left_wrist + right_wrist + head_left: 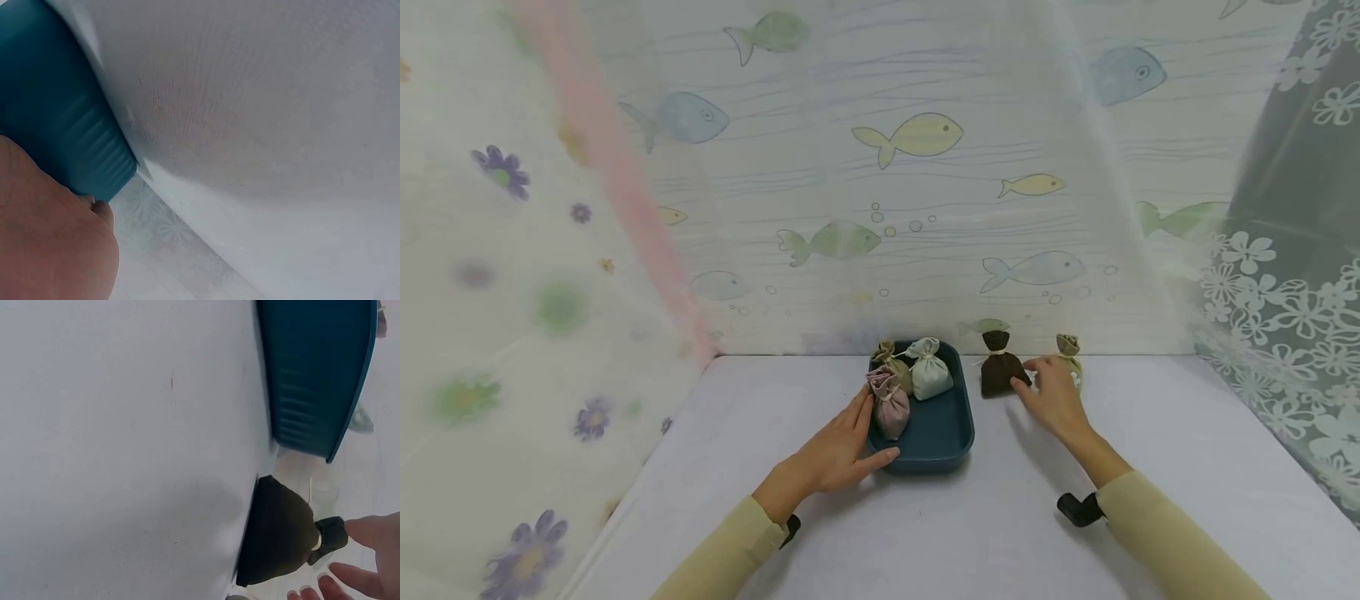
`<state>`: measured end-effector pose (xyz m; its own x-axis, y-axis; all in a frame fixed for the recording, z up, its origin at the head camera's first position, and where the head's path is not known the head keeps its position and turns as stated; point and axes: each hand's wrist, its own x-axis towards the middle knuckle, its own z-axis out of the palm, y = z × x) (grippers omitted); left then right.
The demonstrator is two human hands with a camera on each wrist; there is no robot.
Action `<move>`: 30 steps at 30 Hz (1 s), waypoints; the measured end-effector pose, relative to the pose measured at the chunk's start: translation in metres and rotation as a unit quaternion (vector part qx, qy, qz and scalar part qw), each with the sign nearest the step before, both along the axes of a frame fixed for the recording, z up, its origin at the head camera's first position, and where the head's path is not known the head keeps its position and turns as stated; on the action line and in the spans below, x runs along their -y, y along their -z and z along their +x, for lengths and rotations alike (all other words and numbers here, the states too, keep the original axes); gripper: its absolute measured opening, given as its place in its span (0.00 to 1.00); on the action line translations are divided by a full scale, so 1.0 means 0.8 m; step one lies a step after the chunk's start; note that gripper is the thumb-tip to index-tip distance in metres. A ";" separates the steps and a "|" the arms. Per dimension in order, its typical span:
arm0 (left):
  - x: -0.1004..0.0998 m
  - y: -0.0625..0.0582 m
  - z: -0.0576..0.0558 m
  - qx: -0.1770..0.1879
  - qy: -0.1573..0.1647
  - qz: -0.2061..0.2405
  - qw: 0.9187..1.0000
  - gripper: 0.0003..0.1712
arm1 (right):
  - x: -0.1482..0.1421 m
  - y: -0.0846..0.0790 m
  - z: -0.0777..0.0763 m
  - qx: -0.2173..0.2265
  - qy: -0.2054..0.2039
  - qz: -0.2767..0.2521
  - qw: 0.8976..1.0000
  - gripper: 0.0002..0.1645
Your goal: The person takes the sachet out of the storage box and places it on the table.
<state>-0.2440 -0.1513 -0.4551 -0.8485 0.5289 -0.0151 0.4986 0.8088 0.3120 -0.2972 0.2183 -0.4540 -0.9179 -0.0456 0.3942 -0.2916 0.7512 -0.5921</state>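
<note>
A dark blue tray (936,429) stands on the table with three small drawstring pouches inside: a mauve pouch (892,414) in front at the left, an olive pouch (898,377) behind it, and a pale mint pouch (930,379) at the back right. My left hand (835,450) rests against the tray's left side, fingers straight and thumb over the front rim. Right of the tray, a dark brown pouch (1000,374) stands upright. My right hand (1056,398) is beside it, thumb and fingers spread apart; the right wrist view shows the thumb near the brown pouch (278,534)'s neck.
Partly hidden behind my right hand stands another olive pouch (1067,344). The white-covered table (925,533) ends at a hanging curtain (820,292) printed with fish. A flowered sheet (535,400) hangs at the left, and lace (1292,333) at the right.
</note>
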 end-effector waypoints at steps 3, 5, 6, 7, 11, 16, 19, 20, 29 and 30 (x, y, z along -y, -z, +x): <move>0.000 -0.003 0.001 0.000 0.001 -0.001 1.000 0.60 | 0.001 -0.003 0.006 0.000 -0.005 -0.003 1.000 0.23; 0.000 -0.004 0.001 0.002 0.000 -0.005 1.000 0.60 | 0.003 -0.006 0.009 0.000 -0.009 -0.006 1.000 0.23; 0.000 -0.004 0.001 0.003 -0.002 -0.007 1.000 0.60 | 0.004 -0.007 0.011 0.000 -0.011 -0.007 1.000 0.23; 0.000 -0.005 0.001 0.005 -0.003 -0.010 1.000 0.60 | 0.006 -0.009 0.013 0.001 -0.014 -0.009 1.000 0.22; 0.001 -0.004 0.000 0.009 -0.007 -0.015 1.000 0.61 | 0.015 -0.015 0.021 -0.004 -0.032 -0.017 0.999 0.22; 0.001 -0.002 0.000 0.009 -0.008 -0.008 1.000 0.60 | 0.027 -0.018 0.028 -0.007 -0.077 -0.036 0.996 0.21; 0.001 -0.002 0.001 0.013 -0.009 -0.008 1.000 0.61 | 0.035 -0.019 0.031 0.002 -0.101 -0.040 0.994 0.23; 0.001 -0.002 0.001 0.014 -0.010 -0.009 1.000 0.61 | 0.037 -0.020 0.032 0.004 -0.108 -0.041 0.993 0.23; 0.000 -0.001 0.000 0.003 -0.002 -0.003 1.000 0.60 | 0.058 -0.021 0.039 0.019 -0.147 -0.063 0.987 0.24; 0.000 -0.001 0.000 0.003 -0.001 -0.003 1.000 0.60 | 0.061 -0.021 0.039 0.021 -0.151 -0.065 0.986 0.24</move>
<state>-0.2437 -0.1513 -0.4544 -0.8490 0.5279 -0.0233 0.4958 0.8109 0.3108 -0.2657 0.1695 -0.4375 -0.8861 -0.2712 0.3758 -0.4631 0.5508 -0.6944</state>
